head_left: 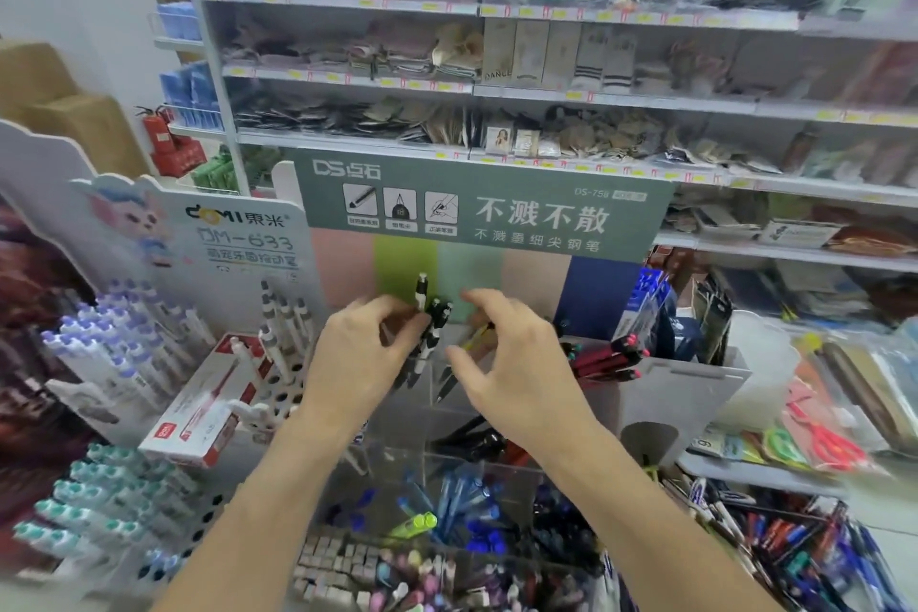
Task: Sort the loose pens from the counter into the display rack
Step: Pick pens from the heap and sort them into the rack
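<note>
My left hand (357,353) grips a small bunch of black-and-white pens (431,323), their caps pointing up, over a top compartment of the clear tiered display rack (497,457). My right hand (511,363) hovers just to the right with fingers loosely curled; a yellow-and-black pen (478,335) shows at its fingertips, but whether it holds that pen I cannot tell. Lower rack compartments hold black pens (472,437) and blue pens (472,507). A green pen (415,524) lies among the blue ones.
A white holed stand with white pens (283,328) is at the left, and a red-and-white box (208,408) lies on it. Red-tipped dark pens (611,358) sit in a grey holder at the right. Mixed loose pens (795,547) fill the lower right. Store shelves rise behind.
</note>
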Motion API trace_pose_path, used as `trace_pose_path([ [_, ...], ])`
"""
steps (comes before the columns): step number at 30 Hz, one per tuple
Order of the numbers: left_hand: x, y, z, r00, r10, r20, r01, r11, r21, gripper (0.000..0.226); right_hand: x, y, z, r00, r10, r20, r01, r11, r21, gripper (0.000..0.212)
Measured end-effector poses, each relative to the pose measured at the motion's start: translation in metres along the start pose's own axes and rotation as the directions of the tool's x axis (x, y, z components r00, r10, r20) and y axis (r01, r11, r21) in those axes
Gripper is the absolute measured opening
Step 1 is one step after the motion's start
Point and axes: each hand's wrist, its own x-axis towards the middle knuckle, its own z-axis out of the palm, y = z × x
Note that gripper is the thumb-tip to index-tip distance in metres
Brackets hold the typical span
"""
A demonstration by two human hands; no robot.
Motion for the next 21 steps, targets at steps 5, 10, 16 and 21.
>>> trace_pose_path([
  [5, -0.004, -0.008, -0.015, 0.973, -0.038, 0.228, 0.071, 0.988, -0.137, 0.018, 0.012, -0.004, 0.022, 0.991, 0.051, 0.121, -0.047, 0.998, -0.033, 0.071],
  [10, -0.006, -0.012, -0.012, 0.986, -0.013, 0.168, 0.046, 0.979, -0.197, 0.031, 0.023, 0.005, 0.036, 0.999, 0.007, -0.052, -0.007, 1.000, -0.003, 0.034],
  [16, 0.003, -0.008, 0.008, 0.996, -0.085, -0.034, 0.073, 0.963, -0.260, 0.022, 0.025, 0.002, 0.042, 0.981, -0.056, -0.185, 0.053, 0.998, -0.022, 0.031],
  [21, -0.027, 0.000, 0.000, 0.993, -0.088, -0.076, 0.066, 0.965, -0.253, 0.015, -0.003, -0.003, 0.018, 0.964, -0.102, -0.246, 0.100, 0.995, -0.023, 0.025],
])
